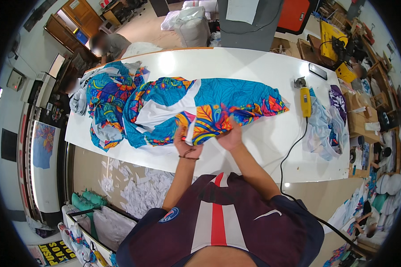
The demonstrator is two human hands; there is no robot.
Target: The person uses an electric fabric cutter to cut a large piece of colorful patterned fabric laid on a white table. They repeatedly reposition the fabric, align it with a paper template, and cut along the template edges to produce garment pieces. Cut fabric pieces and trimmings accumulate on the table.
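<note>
My left hand and my right hand both grip the near edge of a long printed fabric piece, teal with white patches and a multicoloured flower pattern, spread across the middle of the white table. The gripped edge shows orange, yellow and red print, partly blurred near my right fingers. A heap of similar printed fabric adjoins it on the left. To the right lie a yellow hand-held cutter with a black cord, a phone and pale and purple fabric scraps.
A co-worker is beyond the table's back left. A large printer stands left; white sacks and a grey panel are behind. Paper scraps litter the floor near an open bin. Cluttered wooden shelving runs along the right.
</note>
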